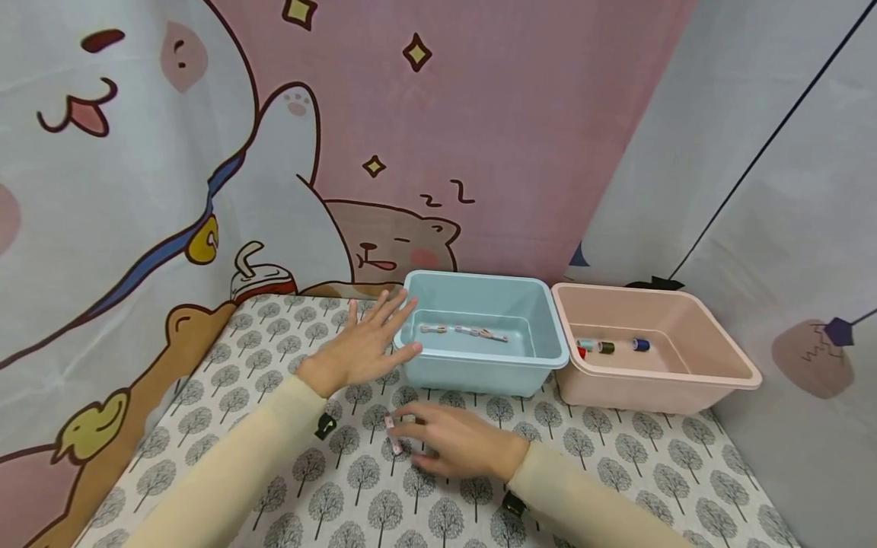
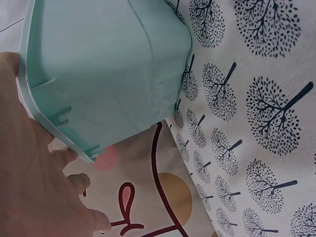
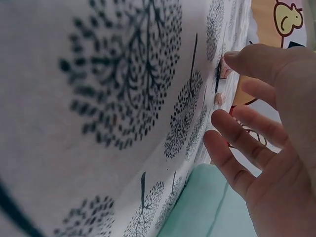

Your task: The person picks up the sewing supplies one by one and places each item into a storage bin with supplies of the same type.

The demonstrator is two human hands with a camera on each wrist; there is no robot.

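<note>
My left hand (image 1: 361, 346) is raised with fingers spread at the left end of the light blue bin (image 1: 479, 377). In the left wrist view, its fingers lie along the bin's rim (image 2: 54, 129). A small, slim pink-and-white item (image 1: 396, 446) lies on the tree-patterned cloth. Over it hovers my right hand (image 1: 469, 443), palm down, its loosely bent fingers partly hiding the item. The right wrist view shows the thumb (image 3: 239, 59) close beside the pinkish piece (image 3: 225, 69), with a gap between thumb and fingers. Inside the blue bin are several similar slim pieces (image 1: 467, 331).
A pink bin (image 1: 658, 392) stands right of the blue one, holding several small thread spools (image 1: 606, 348) at its left side. The tree-print cloth (image 1: 384, 510) covers the table. Behind it hangs a cartoon-print curtain (image 1: 507, 137).
</note>
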